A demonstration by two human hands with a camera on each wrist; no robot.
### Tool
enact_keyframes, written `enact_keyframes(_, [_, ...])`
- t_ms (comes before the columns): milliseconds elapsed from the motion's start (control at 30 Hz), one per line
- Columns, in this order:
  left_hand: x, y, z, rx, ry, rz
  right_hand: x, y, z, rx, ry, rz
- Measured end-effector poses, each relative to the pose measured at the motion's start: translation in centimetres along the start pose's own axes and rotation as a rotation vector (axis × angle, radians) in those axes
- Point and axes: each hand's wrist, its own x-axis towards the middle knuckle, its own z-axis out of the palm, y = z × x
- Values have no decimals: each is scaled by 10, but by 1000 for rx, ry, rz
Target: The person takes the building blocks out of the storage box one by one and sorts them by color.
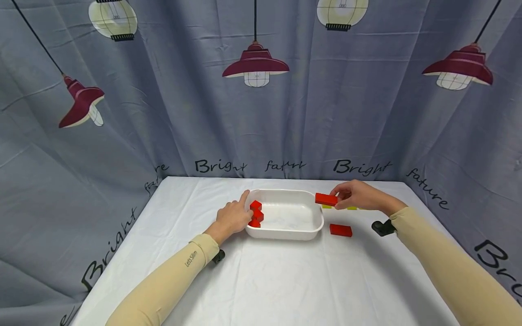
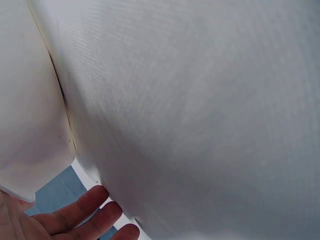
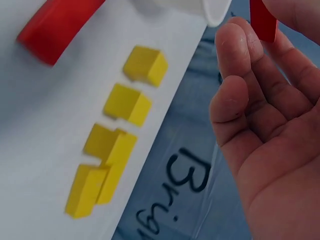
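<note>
My left hand (image 1: 234, 217) holds the left rim of a white rectangular tray (image 1: 285, 234), index finger stretched along the edge. Several red blocks (image 1: 257, 215) sit inside the tray at its left end, partly covered by this hand. In the left wrist view, fingers (image 2: 82, 207) show below the tray's outer wall (image 2: 35, 100). My right hand (image 1: 360, 195) pinches a red oblong block (image 1: 326, 199) between thumb and fingers, by the tray's right rim. Only one end of that block (image 3: 263, 22) appears in the right wrist view. Another red block (image 1: 340, 230) lies on the table right of the tray.
Several yellow blocks (image 3: 127, 104) lie in a row near the table's far edge, mostly behind my right hand in the head view. White cloth covers the table (image 1: 277, 280). A grey-blue curtain (image 1: 261, 127) with printed lamps hangs behind and along both sides.
</note>
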Motion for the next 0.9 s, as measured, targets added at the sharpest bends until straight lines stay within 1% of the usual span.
enact_keyframes(233, [-1,0,0,-3,3,-2,-12,20,-1,14,11,21])
enact_keyframes(433, [-1,0,0,-10,6,-2,-21,39,-1,26,-12,63])
enact_keyframes(667, [-3,2,-3,-8,14,9,-29,69,4,55,-40,108])
enact_keyframes(900, [-2,2,-4,-5,3,-2,-35,96,11,59,-43,119])
